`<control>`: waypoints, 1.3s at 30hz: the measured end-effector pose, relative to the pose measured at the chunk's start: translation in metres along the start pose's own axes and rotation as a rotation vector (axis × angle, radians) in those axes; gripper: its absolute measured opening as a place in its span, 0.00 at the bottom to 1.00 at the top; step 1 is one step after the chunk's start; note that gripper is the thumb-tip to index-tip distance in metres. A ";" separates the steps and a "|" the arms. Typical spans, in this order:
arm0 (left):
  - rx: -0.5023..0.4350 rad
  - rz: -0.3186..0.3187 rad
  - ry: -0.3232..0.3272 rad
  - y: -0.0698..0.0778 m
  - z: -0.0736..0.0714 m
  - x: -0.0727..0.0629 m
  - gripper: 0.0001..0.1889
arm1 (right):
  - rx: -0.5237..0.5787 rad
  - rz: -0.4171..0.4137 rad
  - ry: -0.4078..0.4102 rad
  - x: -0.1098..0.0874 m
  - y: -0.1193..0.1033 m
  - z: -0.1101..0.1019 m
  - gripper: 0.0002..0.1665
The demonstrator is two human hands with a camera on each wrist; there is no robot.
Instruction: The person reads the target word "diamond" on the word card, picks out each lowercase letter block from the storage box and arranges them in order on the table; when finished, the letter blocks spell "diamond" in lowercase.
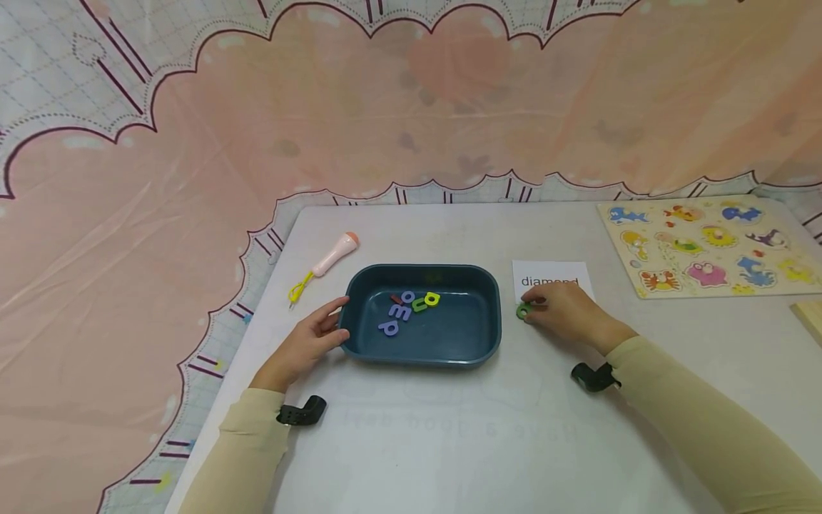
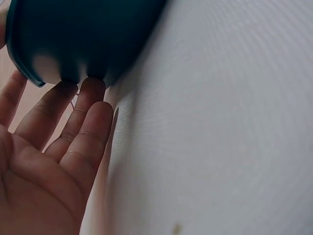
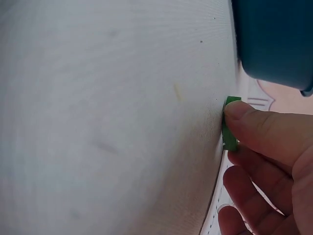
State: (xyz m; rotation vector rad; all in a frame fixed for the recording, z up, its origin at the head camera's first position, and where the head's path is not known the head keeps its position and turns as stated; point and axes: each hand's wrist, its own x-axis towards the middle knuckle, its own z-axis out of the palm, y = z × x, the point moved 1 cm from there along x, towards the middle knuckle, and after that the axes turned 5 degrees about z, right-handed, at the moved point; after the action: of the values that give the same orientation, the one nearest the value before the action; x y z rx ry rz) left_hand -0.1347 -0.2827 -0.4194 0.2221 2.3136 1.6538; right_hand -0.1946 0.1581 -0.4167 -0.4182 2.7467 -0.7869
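Observation:
A dark teal plastic basin stands mid-table with several coloured toy letters in it, among them a purple m and a yellow letter. My left hand holds the basin's left end, thumb at the rim and other fingertips against the outer wall. To the basin's right, my right hand pinches a small green letter between thumb and fingers, right at the tabletop. Just above the letter lies a white card printed "diamond". The right hand partly covers its lower edge and the end of the word.
A pink pen-like tool with a yellow end lies behind my left hand. A wooden puzzle board with sea animals rests at the back right. Part of another wooden piece shows at the right edge. A patterned cloth hangs behind the table.

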 end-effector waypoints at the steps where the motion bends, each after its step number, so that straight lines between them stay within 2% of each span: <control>1: 0.002 0.002 0.000 0.000 0.000 0.000 0.36 | 0.001 -0.002 0.002 0.000 0.000 0.000 0.18; 13: -0.001 0.010 -0.003 -0.001 0.000 0.001 0.36 | -0.004 -0.011 -0.002 0.000 -0.001 0.000 0.18; 20: 0.012 0.004 -0.002 0.000 0.000 0.000 0.35 | 0.004 0.024 -0.004 -0.004 -0.003 -0.010 0.31; 24: 0.020 0.003 0.003 0.001 0.001 0.000 0.35 | -0.016 0.026 0.031 -0.007 -0.008 -0.025 0.33; 31: 0.016 0.005 0.004 0.000 0.000 -0.001 0.35 | -0.025 -0.047 0.082 -0.012 -0.023 -0.044 0.33; 39: 0.013 0.005 0.004 0.000 0.000 -0.001 0.34 | -0.018 -0.147 0.095 -0.008 -0.047 -0.045 0.36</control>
State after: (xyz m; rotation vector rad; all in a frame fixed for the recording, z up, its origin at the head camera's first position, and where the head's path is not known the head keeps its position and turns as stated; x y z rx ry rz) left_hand -0.1338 -0.2826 -0.4197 0.2281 2.3297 1.6438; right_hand -0.1920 0.1440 -0.3528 -0.6081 2.8379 -0.8378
